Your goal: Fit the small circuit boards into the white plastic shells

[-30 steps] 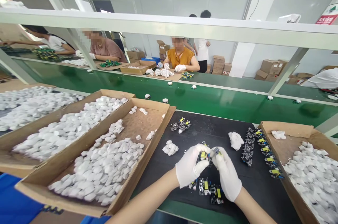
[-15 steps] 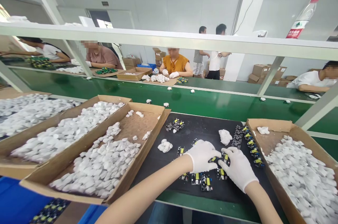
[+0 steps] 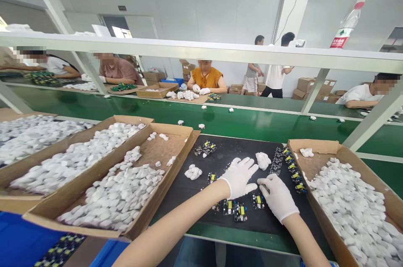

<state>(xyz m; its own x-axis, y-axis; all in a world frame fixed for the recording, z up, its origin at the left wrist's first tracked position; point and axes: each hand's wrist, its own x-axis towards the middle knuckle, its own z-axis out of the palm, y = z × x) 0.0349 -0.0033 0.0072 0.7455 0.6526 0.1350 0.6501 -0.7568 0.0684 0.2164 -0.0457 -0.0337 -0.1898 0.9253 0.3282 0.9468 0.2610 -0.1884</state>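
Observation:
My left hand [image 3: 241, 178], in a white glove, is palm down over the black mat with its fingers spread. Part of a small circuit board shows at its fingertips; other boards are partly covered by it. Just to the right, my gloved right hand [image 3: 278, 197] has its fingers curled in toward the thumb; whatever they hold, if anything, is hidden. Close below the hands lie a circuit board [image 3: 257, 201] with a yellow part and another circuit board [image 3: 241, 212]. A white lump [image 3: 263, 160] sits beyond my fingers, and a white clump [image 3: 193, 172] lies left.
Cardboard trays [image 3: 189, 137] of white pieces stand left, and another tray [image 3: 292, 144] stands right. A row of boards [image 3: 294, 170] runs along the mat's right side. Behind lies a green conveyor belt [image 3: 252, 120] under a white shelf [image 3: 201, 51]. Several people are beyond it.
My hands have moved apart from the boards they were handling together. The left fingers have spread out, and the right hand has drawn slightly away. The view has shifted a little.

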